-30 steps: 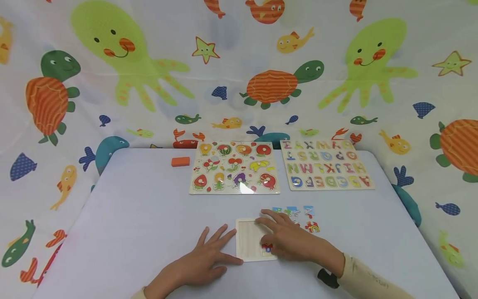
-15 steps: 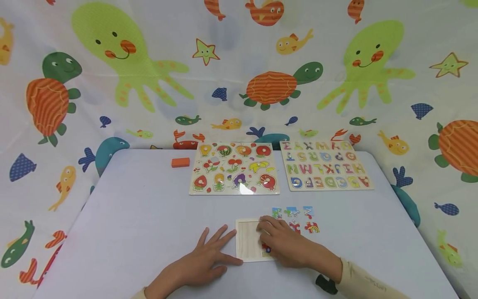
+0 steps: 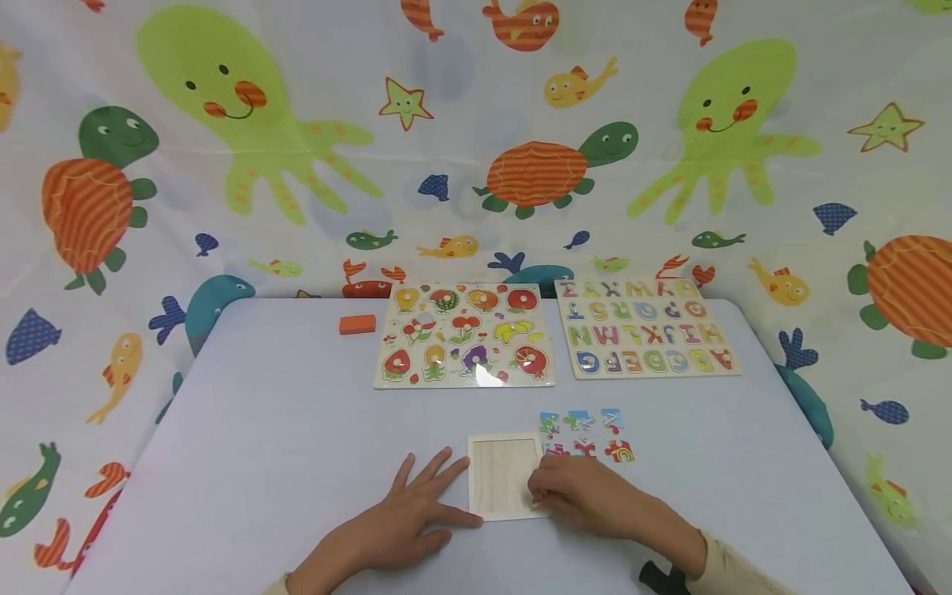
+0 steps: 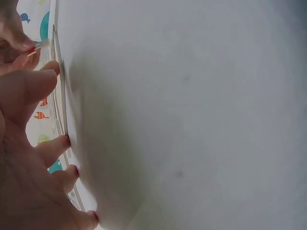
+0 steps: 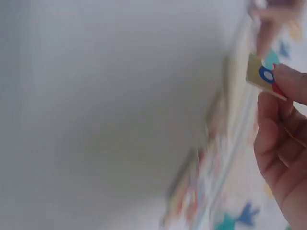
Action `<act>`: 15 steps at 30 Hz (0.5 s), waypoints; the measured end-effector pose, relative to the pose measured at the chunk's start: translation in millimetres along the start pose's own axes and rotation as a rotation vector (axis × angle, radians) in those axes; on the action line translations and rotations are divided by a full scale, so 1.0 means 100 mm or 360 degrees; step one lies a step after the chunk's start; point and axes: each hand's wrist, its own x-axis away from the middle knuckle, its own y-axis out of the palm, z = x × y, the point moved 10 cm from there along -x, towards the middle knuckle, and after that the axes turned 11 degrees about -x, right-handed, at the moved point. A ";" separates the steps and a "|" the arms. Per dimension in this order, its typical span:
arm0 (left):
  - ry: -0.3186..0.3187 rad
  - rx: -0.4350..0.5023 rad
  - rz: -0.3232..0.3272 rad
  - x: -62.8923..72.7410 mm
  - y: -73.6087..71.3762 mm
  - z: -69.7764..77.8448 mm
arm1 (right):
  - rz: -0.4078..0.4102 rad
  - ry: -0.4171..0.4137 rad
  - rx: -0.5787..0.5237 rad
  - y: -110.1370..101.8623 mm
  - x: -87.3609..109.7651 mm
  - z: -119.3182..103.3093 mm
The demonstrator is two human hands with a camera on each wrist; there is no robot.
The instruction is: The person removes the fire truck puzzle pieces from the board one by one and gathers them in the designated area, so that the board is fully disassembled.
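A small wooden puzzle tray [image 3: 500, 479] with a raised rim lies on the table in the head view, its recess bare wood. My left hand [image 3: 405, 522] rests on the table with fingers spread, its fingertips touching the tray's left edge. Over the tray's lower right side, my right hand [image 3: 595, 497] pinches a jigsaw piece [image 5: 261, 74] between thumb and fingers. The right wrist view shows the piece as yellowish, with a blue ring and some red. It is mostly hidden by the fingers in the head view. Several other jigsaw pieces [image 3: 583, 420] lie beyond the right hand.
A fruit peg board [image 3: 464, 335] and an alphabet board [image 3: 647, 329] lie toward the table's far edge. Left of them sits an orange block [image 3: 358, 324]. A dark object [image 3: 662, 578] is near my right forearm. A sea-animal cloth [image 3: 446, 165] hangs behind the table.
My right hand has lifted the jigsaw piece from the tray's lower right corner and drawn slightly back toward the right, baring the recess. My left hand has stayed in place.
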 end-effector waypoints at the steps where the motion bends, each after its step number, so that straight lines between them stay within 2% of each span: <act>1: 0.0001 0.0009 0.0002 0.00 0.00 0.00 | 0.0015 0.0040 -0.0063 -0.07 0.05 0.04; 4: 0.0005 0.0016 0.0007 -0.01 0.01 0.00 | 0.0069 0.0240 -0.0228 -0.32 0.23 0.23; 8: 0.0000 -0.0006 0.0010 -0.02 0.00 0.00 | 0.0138 0.0494 -0.0288 -0.61 0.52 0.54; 11: -0.0003 -0.0014 0.0010 -0.01 0.01 -0.01 | 0.0124 0.0594 -0.0293 -0.68 0.68 0.72; 15: 0.0003 -0.0007 0.0019 -0.02 0.02 -0.01 | 0.0074 0.0631 -0.0307 -0.62 0.79 0.85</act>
